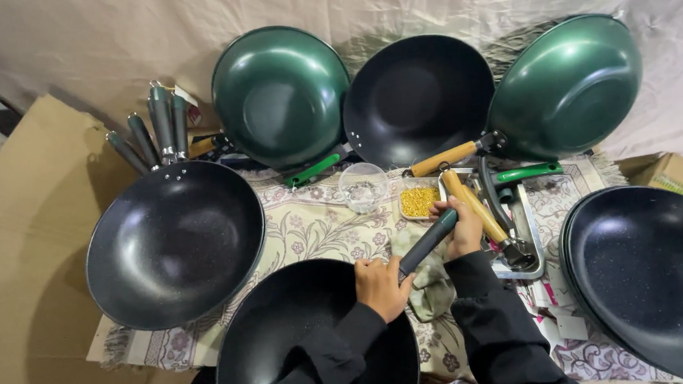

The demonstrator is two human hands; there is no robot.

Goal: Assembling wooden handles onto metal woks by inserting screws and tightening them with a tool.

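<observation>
I hold the dark wok [304, 341] at its rim with my left hand [381, 286], fingers closed, right hand [462, 227] gripping the grey handle [428, 242] — a loose grip could skew the joint.

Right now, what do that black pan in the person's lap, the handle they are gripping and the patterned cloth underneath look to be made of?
The black pan looks like metal with a dark, faintly speckled non-stick coating, going by its dull sheen. The dark handle, held by the left hand and right hand, looks like matte plastic, though that is uncertain. The patterned cloth seems woven fabric with a floral print and fringed edges.
</observation>
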